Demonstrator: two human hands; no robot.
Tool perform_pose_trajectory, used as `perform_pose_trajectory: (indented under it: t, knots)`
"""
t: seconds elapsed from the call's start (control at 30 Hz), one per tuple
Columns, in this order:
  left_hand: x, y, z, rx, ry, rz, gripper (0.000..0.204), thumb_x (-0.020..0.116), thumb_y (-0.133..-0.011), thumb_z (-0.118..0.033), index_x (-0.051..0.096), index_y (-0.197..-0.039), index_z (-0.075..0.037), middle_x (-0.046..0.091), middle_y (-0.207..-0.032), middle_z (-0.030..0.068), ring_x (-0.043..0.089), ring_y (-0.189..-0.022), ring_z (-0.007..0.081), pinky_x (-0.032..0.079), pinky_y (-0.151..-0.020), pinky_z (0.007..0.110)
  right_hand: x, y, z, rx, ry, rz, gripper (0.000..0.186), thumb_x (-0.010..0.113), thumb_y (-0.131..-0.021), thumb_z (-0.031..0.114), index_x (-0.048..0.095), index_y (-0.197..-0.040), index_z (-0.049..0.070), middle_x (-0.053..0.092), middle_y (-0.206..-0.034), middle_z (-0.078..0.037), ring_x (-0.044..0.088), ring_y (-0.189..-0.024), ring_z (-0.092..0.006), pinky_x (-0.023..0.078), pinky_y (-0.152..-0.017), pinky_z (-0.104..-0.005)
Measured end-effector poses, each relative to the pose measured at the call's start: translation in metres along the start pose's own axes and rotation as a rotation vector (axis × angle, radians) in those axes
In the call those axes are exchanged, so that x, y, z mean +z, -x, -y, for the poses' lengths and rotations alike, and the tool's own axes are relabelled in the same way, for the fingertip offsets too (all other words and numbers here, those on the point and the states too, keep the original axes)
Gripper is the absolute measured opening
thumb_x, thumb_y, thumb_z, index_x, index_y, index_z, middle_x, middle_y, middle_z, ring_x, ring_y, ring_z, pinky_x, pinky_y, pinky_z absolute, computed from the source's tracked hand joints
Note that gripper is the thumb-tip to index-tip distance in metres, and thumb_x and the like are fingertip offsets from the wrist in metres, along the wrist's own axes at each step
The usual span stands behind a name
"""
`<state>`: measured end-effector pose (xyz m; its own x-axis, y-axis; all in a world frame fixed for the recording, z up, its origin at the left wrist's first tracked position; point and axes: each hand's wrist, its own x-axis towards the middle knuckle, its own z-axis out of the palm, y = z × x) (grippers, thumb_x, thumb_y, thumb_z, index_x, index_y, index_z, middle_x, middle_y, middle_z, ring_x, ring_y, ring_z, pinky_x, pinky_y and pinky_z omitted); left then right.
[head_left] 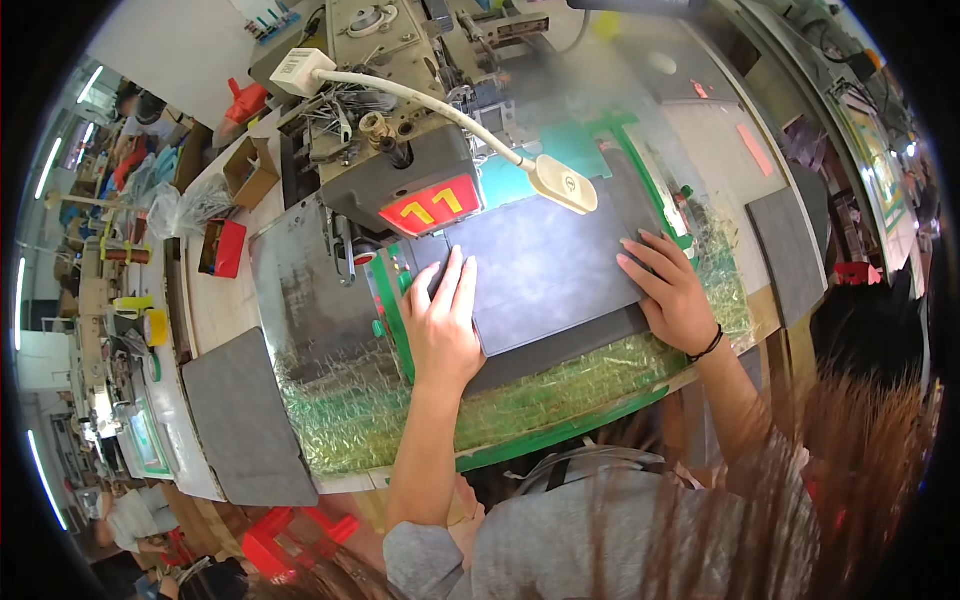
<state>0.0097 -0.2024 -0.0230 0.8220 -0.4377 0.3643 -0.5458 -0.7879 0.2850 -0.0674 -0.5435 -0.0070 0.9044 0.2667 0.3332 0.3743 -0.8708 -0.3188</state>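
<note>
A flat dark grey panel (pixel 560 262) with a smooth, leather-like face lies under the sewing machine (pixel 385 140), lit by a small white lamp (pixel 563 184) on a bendy neck. My left hand (pixel 442 325) rests on the panel's left edge, its fingers stretched toward the machine head. On the right edge lies my right hand (pixel 672 292), fingers spread and pointing inward. Neither hand is gripping the panel. Green frame strips (pixel 650 185) run beside it, and another dark layer shows beneath its near edge. The machine head hides the panel's far left corner and the needle.
Grey panels lie at the left (pixel 245 415) and right (pixel 788 255) of the worktable. Worn green-edged film (pixel 370 425) covers the table's near part. A red box (pixel 222 248) and a cardboard box (pixel 250 172) stand left of the machine. A red stool (pixel 290 540) is below.
</note>
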Motion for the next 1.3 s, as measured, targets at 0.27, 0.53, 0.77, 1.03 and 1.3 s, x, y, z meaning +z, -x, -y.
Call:
perform_pose_trajectory:
  t: [0.27, 0.53, 0.77, 1.03, 1.3]
  knots:
    - [-0.001, 0.000, -0.001, -0.021, -0.019, 0.001, 0.061, 0.059, -0.083, 0.003, 0.070, -0.143, -0.001, 0.066, -0.152, 0.0125, 0.058, -0.131, 0.0368, 0.042, -0.116, 0.051, 0.000, -0.002, 0.000, -0.011, -0.017, -0.016, 0.072, 0.069, -0.071, -0.008, 0.071, -0.140, 0.012, 0.064, -0.150, -0.010, 0.055, -0.142, -0.0412, 0.045, -0.122, -0.0577]
    - [0.004, -0.001, -0.001, -0.065, -0.039, 0.039, 0.053, 0.057, -0.095, 0.001, 0.072, -0.144, -0.009, 0.064, -0.157, 0.0047, 0.056, -0.135, 0.0319, 0.040, -0.121, 0.044, -0.006, -0.027, -0.038, -0.083, -0.120, 0.075, 0.078, 0.065, -0.073, -0.010, 0.068, -0.147, 0.016, 0.060, -0.158, -0.009, 0.052, -0.147, -0.0387, 0.044, -0.123, -0.0510]
    - [-0.001, -0.001, 0.005, -0.034, -0.012, 0.113, 0.067, 0.060, -0.083, 0.005, 0.065, -0.149, -0.003, 0.059, -0.161, 0.0084, 0.053, -0.135, 0.0354, 0.036, -0.123, 0.050, 0.008, -0.042, -0.053, -0.090, -0.118, 0.075, 0.071, 0.066, -0.079, -0.010, 0.067, -0.146, 0.014, 0.060, -0.159, -0.006, 0.051, -0.148, -0.0367, 0.044, -0.123, -0.0509]
    - [-0.003, -0.006, 0.003, 0.035, -0.036, 0.123, 0.067, 0.056, -0.083, 0.005, 0.064, -0.149, 0.000, 0.058, -0.160, 0.0166, 0.052, -0.142, 0.0410, 0.036, -0.124, 0.055, 0.014, -0.036, -0.053, -0.050, -0.149, 0.046, 0.076, 0.061, -0.076, -0.015, 0.066, -0.146, 0.014, 0.061, -0.157, -0.006, 0.049, -0.150, -0.0366, 0.038, -0.128, -0.0549]
    - [0.003, 0.000, 0.011, 0.027, 0.031, 0.106, 0.065, 0.054, -0.086, 0.004, 0.061, -0.151, 0.001, 0.057, -0.159, 0.0206, 0.048, -0.147, 0.0457, 0.031, -0.129, 0.059, 0.012, -0.041, -0.046, -0.027, -0.130, 0.067, 0.079, 0.060, -0.073, -0.018, 0.066, -0.145, 0.014, 0.061, -0.156, -0.006, 0.048, -0.151, -0.0361, 0.036, -0.130, -0.0548]
